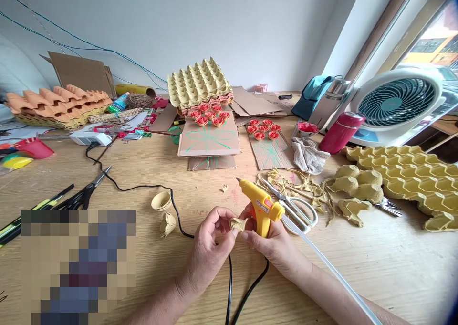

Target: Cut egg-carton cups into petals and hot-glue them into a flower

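Observation:
My left hand (211, 244) pinches a small tan egg-carton piece (237, 224) between thumb and fingers. My right hand (272, 246) is closed around the handle of a yellow glue gun (259, 205), whose nozzle points up and to the left; its fingertips also touch the carton piece. A white glue stick (322, 258) sticks out of the back of the gun toward me. The gun's black cord (229, 287) runs down between my wrists. Two cut carton cups (162, 210) lie on the wooden table to the left of my hands.
White-handled scissors (296, 208) and carton scraps lie just right of the gun. Black scissors (84, 196) lie at left. Cardboard panels with red carton flowers (211, 117) sit behind, beside stacked egg trays (198, 84), yellow trays (411, 172), a red bottle (339, 131) and a fan (397, 103).

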The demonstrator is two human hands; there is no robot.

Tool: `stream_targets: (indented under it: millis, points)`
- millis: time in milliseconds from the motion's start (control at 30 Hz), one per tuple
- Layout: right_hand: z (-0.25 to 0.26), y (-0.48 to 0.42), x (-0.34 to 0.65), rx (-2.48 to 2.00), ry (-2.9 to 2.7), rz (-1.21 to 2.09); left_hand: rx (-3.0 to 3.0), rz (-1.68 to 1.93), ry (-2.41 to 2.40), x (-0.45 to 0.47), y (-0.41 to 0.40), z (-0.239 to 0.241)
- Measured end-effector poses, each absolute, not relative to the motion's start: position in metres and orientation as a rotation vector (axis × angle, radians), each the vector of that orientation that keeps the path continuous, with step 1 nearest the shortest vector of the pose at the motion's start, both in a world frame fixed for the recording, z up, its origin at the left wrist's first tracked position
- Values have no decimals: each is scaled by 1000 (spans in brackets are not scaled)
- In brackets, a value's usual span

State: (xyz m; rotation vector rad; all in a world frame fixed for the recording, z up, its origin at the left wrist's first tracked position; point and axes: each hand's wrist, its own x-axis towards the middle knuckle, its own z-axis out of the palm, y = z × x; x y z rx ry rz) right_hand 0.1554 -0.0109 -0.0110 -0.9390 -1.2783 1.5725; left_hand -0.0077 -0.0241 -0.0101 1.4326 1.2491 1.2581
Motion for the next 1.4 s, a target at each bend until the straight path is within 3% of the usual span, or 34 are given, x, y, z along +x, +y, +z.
stream_targets:
  millis: [1400]
  points:
    - [-9,-15,155,-965,-1283,1557,1420,1323,1092,-4,-26,-11]
